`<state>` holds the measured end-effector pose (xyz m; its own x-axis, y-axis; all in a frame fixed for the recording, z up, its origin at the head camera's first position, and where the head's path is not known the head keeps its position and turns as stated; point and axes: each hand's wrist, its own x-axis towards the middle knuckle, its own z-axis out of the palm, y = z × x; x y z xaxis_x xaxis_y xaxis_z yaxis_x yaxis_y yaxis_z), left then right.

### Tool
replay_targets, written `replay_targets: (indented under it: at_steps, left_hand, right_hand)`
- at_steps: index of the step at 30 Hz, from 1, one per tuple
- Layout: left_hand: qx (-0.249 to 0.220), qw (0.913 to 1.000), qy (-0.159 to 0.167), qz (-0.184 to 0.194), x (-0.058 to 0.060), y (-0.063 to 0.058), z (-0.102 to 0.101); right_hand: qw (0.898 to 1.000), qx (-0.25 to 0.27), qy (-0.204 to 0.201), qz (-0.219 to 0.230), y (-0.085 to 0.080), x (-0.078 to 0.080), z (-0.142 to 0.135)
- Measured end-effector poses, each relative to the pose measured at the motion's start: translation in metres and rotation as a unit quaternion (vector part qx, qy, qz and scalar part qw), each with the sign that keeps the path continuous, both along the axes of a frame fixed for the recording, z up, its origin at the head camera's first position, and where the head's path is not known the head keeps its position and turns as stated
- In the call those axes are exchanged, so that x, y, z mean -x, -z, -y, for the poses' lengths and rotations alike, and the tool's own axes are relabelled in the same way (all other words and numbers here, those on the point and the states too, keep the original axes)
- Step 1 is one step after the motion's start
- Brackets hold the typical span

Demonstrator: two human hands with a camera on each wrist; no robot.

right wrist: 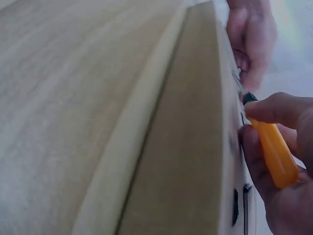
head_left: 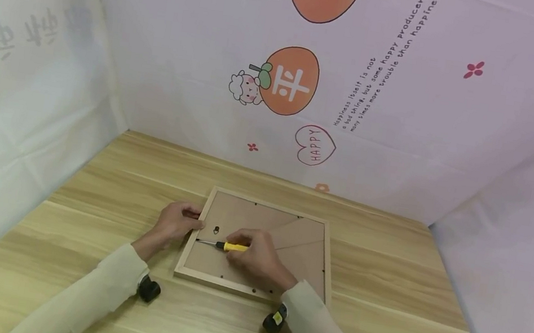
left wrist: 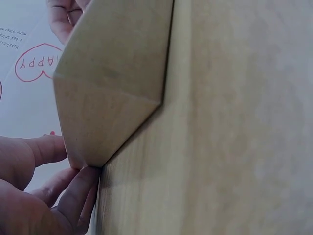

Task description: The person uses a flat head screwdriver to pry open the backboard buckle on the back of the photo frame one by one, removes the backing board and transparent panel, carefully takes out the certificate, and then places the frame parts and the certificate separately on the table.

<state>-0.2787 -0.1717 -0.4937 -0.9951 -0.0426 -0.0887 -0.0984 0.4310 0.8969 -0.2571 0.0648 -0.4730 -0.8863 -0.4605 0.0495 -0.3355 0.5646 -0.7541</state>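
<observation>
A light wooden picture frame (head_left: 249, 292) lies back side up on the table, its brown backing board (head_left: 250, 215) showing. My right hand (head_left: 260, 254) pinches the yellow handle of a small screwdriver (head_left: 235, 247) above the board. The metal shaft points left, and its tip is right at a small dark tab (head_left: 197, 240) on the frame's left inner edge. At that left side, my left hand (head_left: 177, 225) holds the frame, thumb on the top edge and fingers (left wrist: 73, 200) against the outer side. A screwdriver handle (right wrist: 276, 152) sits between thumb and fingers in the right wrist view.
Several small dark tabs line the frame's inner edges, and a small hanging hook (head_left: 216, 230) is on the board. The wood-grain table (head_left: 383, 285) extends around it. A printed white sheet (head_left: 385, 166) rises behind, with white sheets on both sides.
</observation>
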Motion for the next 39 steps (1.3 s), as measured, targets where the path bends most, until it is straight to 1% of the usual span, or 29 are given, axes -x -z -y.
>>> replay_targets:
  at_steps: [3, 8, 13, 19, 22, 25, 29, 34, 39]
  left_hand:
    - [-0.001, 1.0000, 0.000, -0.001, 0.000, 0.000, 0.000]
    - [-0.001, 1.0000, -0.001, 0.001, 0.000, 0.000, -0.001]
    - [-0.003, 1.0000, -0.005, 0.004, 0.000, -0.001, -0.001]
    - [-0.002, 1.0000, -0.004, 0.005, -0.001, -0.001, -0.001]
    - [-0.001, 1.0000, -0.003, 0.006, -0.001, -0.001, -0.001]
    - [0.000, 1.0000, -0.002, 0.005, -0.001, 0.000, -0.001]
    - [-0.004, 1.0000, -0.002, 0.003, 0.000, 0.001, 0.000]
    - [-0.007, 1.0000, -0.004, 0.004, 0.001, 0.003, 0.001]
    - [-0.003, 1.0000, -0.002, 0.001, 0.000, 0.001, 0.000]
  right_hand:
    - [1.000, 0.011, 0.006, 0.020, 0.001, 0.000, -0.004]
    - [0.998, 0.044, 0.041, 0.032, 0.006, -0.002, -0.005]
    - [0.995, 0.078, 0.066, 0.009, 0.012, -0.002, -0.004]
    - [0.993, 0.077, 0.084, -0.018, 0.016, -0.003, -0.002]
    - [0.993, 0.076, 0.093, -0.016, 0.017, -0.004, -0.002]
    - [0.993, 0.073, 0.090, -0.011, 0.017, -0.004, -0.003]
    - [0.994, 0.069, 0.084, 0.010, 0.016, -0.005, -0.005]
    - [0.993, 0.081, 0.081, 0.037, 0.015, -0.007, -0.007]
    - [0.993, 0.081, 0.086, 0.026, 0.016, -0.006, -0.007]
